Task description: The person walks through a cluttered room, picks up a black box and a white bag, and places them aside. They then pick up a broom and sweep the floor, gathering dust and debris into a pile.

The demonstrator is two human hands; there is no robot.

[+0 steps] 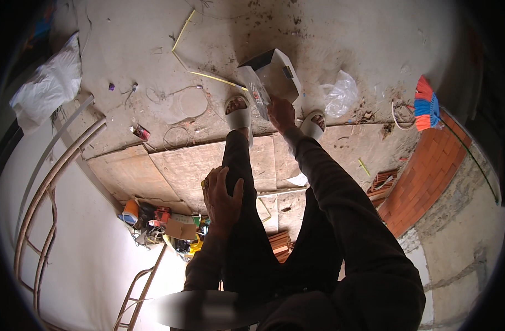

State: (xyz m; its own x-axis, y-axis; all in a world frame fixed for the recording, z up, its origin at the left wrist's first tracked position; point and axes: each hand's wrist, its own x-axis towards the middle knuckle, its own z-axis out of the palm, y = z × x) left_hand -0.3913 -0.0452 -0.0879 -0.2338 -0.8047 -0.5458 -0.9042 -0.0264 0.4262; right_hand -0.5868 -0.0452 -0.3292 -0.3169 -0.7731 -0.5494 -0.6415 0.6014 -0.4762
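Note:
My right hand (281, 114) reaches down between my feet, its fingers closed at the near edge of an open cardboard box (288, 84). The box stands on the floor with its top open. A shiny pale panel (256, 92), either a flap or clear plastic, rises along its left side next to my fingers. The fingertips are partly hidden. My left hand (224, 197) rests on my left leg, fingers spread, holding nothing.
A crumpled clear plastic bag (341, 95) lies right of the box. A yellow folding rule (211, 76) stretches out left of it. A broom (425, 105) stands at right. Metal ladder-like tubing (51, 198) and a white sack (48, 83) are at left; assorted tools and boxes (181, 229) lie behind.

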